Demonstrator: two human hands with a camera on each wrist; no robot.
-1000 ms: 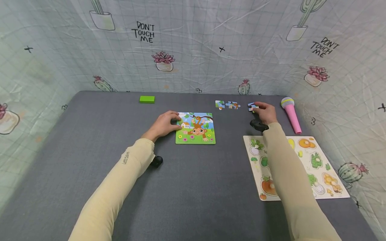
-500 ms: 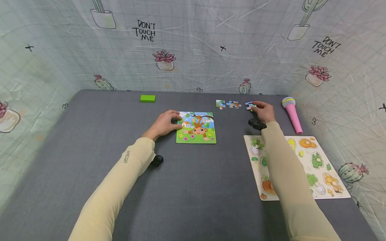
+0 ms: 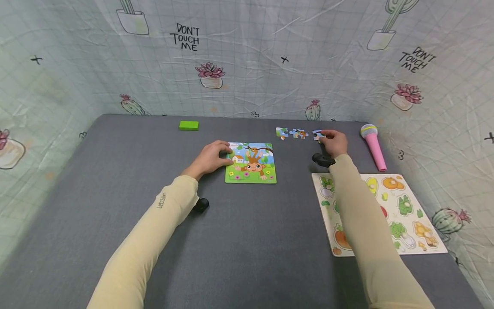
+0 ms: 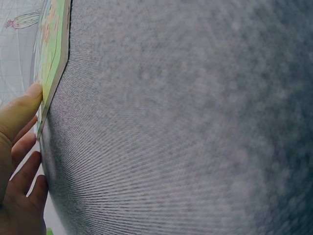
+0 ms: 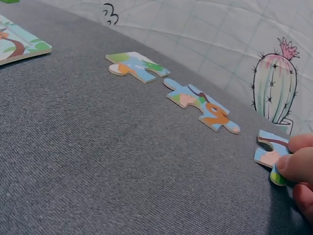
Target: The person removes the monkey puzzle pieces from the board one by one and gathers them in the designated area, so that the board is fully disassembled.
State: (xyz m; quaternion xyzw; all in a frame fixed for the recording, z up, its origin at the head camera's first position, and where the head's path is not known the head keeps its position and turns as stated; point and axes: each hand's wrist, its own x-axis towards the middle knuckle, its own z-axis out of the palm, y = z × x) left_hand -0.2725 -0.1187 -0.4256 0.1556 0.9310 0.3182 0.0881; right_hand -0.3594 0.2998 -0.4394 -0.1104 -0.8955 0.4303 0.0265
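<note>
My left hand (image 3: pixel 211 159) rests its thumb and fingertips on the left side of a square jigsaw puzzle (image 3: pixel 251 171) with a monkey picture, lying flat on the grey table. In the left wrist view the thumb (image 4: pixel 30 100) touches the puzzle's green edge, and the other fingers spread loosely beside it. Farther right, my right hand (image 3: pixel 335 143) pinches a jigsaw piece (image 5: pixel 266 152) by its right side, at or very near the tabletop. Two loose jigsaw pieces lie flat to its left: a blue-and-green piece (image 3: pixel 282 133) and a wider piece with an orange curl (image 3: pixel 299 134).
A vegetable picture board (image 3: pixel 393 214) lies under the right forearm. Behind it is a pink toy microphone (image 3: pixel 375 148). At the back left sits a green block (image 3: pixel 188 125). A patterned cloth (image 3: pixel 247 64) hangs along the back and sides.
My right hand has slid a little to the left along with the pinched jigsaw piece, closer to the two loose pieces. The left hand and the monkey puzzle stay in place.
</note>
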